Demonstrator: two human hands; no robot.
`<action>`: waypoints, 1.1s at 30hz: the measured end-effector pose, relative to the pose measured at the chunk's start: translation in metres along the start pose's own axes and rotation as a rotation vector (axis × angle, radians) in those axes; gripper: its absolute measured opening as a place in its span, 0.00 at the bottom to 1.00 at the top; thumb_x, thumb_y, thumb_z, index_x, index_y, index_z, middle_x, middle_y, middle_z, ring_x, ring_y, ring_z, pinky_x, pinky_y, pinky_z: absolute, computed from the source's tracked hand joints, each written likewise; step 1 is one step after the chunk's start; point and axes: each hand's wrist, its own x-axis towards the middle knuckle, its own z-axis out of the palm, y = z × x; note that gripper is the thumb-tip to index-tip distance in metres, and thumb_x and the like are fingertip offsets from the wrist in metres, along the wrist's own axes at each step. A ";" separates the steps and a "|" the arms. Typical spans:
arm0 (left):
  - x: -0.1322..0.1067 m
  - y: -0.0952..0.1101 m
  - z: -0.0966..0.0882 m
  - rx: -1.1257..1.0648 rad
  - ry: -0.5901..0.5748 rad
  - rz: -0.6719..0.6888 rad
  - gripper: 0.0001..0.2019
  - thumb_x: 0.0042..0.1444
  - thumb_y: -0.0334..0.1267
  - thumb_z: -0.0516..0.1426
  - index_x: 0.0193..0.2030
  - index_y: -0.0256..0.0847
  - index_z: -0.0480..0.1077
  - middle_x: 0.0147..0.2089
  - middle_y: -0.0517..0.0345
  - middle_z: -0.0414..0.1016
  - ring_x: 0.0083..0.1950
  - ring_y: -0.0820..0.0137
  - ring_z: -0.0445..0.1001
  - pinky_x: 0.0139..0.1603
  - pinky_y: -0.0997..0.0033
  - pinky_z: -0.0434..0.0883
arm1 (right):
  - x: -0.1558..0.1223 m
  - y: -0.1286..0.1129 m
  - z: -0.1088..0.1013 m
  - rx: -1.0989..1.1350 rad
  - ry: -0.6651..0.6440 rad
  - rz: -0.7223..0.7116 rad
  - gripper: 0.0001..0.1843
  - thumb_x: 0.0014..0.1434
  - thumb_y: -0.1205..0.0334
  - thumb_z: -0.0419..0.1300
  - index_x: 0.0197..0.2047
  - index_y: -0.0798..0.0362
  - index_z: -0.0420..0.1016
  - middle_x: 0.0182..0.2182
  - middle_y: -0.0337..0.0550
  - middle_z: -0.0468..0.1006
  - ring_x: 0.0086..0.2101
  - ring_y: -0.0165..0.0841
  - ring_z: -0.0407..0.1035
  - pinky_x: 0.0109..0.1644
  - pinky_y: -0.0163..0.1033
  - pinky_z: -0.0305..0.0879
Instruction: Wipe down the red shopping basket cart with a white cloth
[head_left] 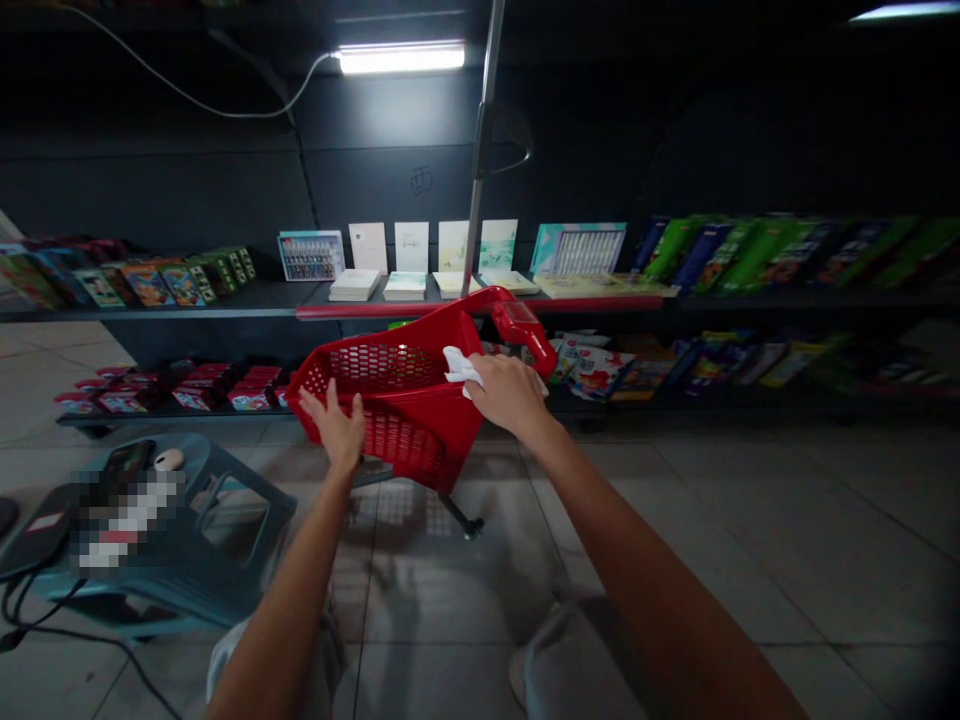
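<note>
A small red shopping cart (405, 400) stands in front of me, side-on, with its handle toward the right. My left hand (341, 430) is at the cart's left end with its fingers spread, by the basket's outer wall. At the handle end, my right hand (510, 390) is closed around a crumpled white cloth or tissue (459, 370), part of which sticks out to the left. That hand is over the basket's top edge, just below the red handle (523, 325). Its fingertips are partly hidden.
Behind the cart runs a dark shelf (262, 312) with books (409, 285), boxes (180, 283) and green packs (757, 255). Snack bags (592, 365) fill the lower shelf. A metal pole (480, 150) rises behind the cart. At left is a blue-grey stool (247, 490) with devices and cables.
</note>
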 end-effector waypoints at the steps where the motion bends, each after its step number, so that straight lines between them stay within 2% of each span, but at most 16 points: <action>1: -0.010 0.012 0.001 -0.015 -0.063 0.141 0.28 0.67 0.48 0.53 0.71 0.42 0.62 0.79 0.40 0.43 0.80 0.52 0.37 0.75 0.43 0.48 | -0.001 -0.001 -0.002 0.014 -0.021 -0.021 0.16 0.66 0.60 0.54 0.53 0.55 0.75 0.48 0.57 0.80 0.47 0.47 0.73 0.54 0.46 0.61; 4: -0.039 0.043 0.003 -0.093 -0.250 0.545 0.22 0.70 0.47 0.49 0.68 0.46 0.64 0.72 0.48 0.63 0.78 0.59 0.52 0.77 0.42 0.41 | -0.008 -0.004 -0.010 0.038 -0.086 -0.088 0.20 0.65 0.61 0.55 0.59 0.53 0.74 0.54 0.55 0.79 0.50 0.48 0.74 0.53 0.46 0.64; 6: -0.052 0.055 0.004 -0.120 -0.286 0.662 0.22 0.70 0.48 0.50 0.67 0.46 0.64 0.67 0.48 0.68 0.72 0.60 0.61 0.77 0.42 0.40 | -0.013 -0.007 -0.016 0.060 -0.143 -0.145 0.24 0.65 0.63 0.55 0.64 0.49 0.71 0.56 0.52 0.78 0.51 0.48 0.74 0.54 0.46 0.65; 9: -0.058 0.058 0.003 -0.107 -0.235 0.642 0.22 0.67 0.52 0.53 0.62 0.43 0.66 0.60 0.47 0.71 0.65 0.58 0.67 0.77 0.41 0.43 | -0.014 -0.012 -0.027 0.123 -0.228 -0.259 0.27 0.64 0.65 0.55 0.66 0.46 0.69 0.58 0.48 0.77 0.53 0.47 0.75 0.55 0.45 0.65; 11: -0.057 0.054 0.001 -0.088 -0.208 0.614 0.20 0.67 0.53 0.53 0.57 0.41 0.68 0.55 0.48 0.71 0.61 0.58 0.68 0.76 0.40 0.45 | -0.008 -0.015 -0.033 0.189 -0.291 -0.337 0.26 0.64 0.67 0.54 0.64 0.46 0.72 0.57 0.47 0.79 0.54 0.45 0.75 0.56 0.42 0.65; 16: -0.053 0.040 -0.011 -0.061 -0.201 0.630 0.17 0.67 0.52 0.51 0.53 0.42 0.66 0.52 0.49 0.70 0.60 0.57 0.67 0.76 0.40 0.46 | 0.022 -0.023 -0.036 0.265 -0.440 -0.441 0.23 0.60 0.72 0.57 0.56 0.49 0.79 0.52 0.47 0.82 0.51 0.44 0.77 0.55 0.39 0.66; 19: -0.051 0.031 -0.018 -0.078 -0.213 0.640 0.16 0.67 0.50 0.52 0.54 0.43 0.65 0.53 0.50 0.70 0.61 0.58 0.68 0.77 0.40 0.45 | 0.044 -0.025 -0.025 0.174 -0.479 -0.378 0.23 0.52 0.76 0.62 0.50 0.51 0.83 0.47 0.50 0.84 0.47 0.46 0.78 0.53 0.40 0.67; 22: -0.048 0.022 -0.023 -0.116 -0.207 0.657 0.16 0.67 0.48 0.51 0.56 0.43 0.64 0.54 0.50 0.70 0.62 0.59 0.68 0.77 0.39 0.44 | 0.062 -0.024 -0.013 0.113 -0.460 -0.281 0.27 0.42 0.81 0.63 0.45 0.51 0.84 0.42 0.49 0.85 0.45 0.45 0.79 0.53 0.39 0.68; 27: -0.044 0.010 -0.029 -0.139 -0.203 0.716 0.15 0.68 0.45 0.50 0.57 0.42 0.64 0.54 0.49 0.70 0.61 0.59 0.69 0.77 0.39 0.45 | 0.088 -0.013 -0.011 0.076 -0.475 -0.269 0.25 0.42 0.82 0.61 0.40 0.50 0.85 0.38 0.46 0.85 0.41 0.42 0.80 0.51 0.40 0.69; 31: -0.041 0.005 -0.033 -0.135 -0.207 0.729 0.16 0.68 0.46 0.50 0.57 0.42 0.64 0.55 0.49 0.70 0.61 0.59 0.69 0.76 0.39 0.46 | 0.113 0.002 -0.013 0.200 -0.514 -0.156 0.17 0.41 0.81 0.63 0.30 0.51 0.83 0.27 0.39 0.83 0.32 0.36 0.78 0.47 0.38 0.70; 33: -0.039 0.004 -0.035 -0.128 -0.213 0.737 0.16 0.68 0.46 0.50 0.57 0.42 0.64 0.55 0.48 0.70 0.61 0.59 0.69 0.77 0.39 0.46 | 0.125 0.009 -0.011 0.203 -0.528 -0.135 0.16 0.41 0.80 0.63 0.30 0.52 0.83 0.26 0.38 0.82 0.29 0.34 0.76 0.44 0.37 0.70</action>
